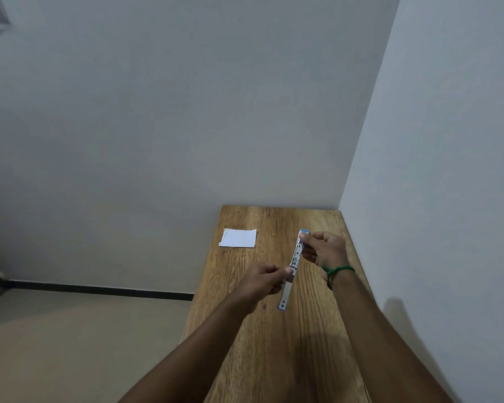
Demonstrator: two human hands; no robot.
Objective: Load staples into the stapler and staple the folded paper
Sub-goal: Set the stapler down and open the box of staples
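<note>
I see 1 stapler (292,267), 1 paper (238,238) and my 2 hands. The stapler is long, thin and shiny, with blue tips, and it is swung open above the table (274,344). My right hand (326,251) pinches its far half. My left hand (264,282) pinches it near the middle. The white folded paper lies flat at the table's far left edge, well apart from my hands. A green band (336,271) sits on my right wrist. Walls close in the far and right sides.
</note>
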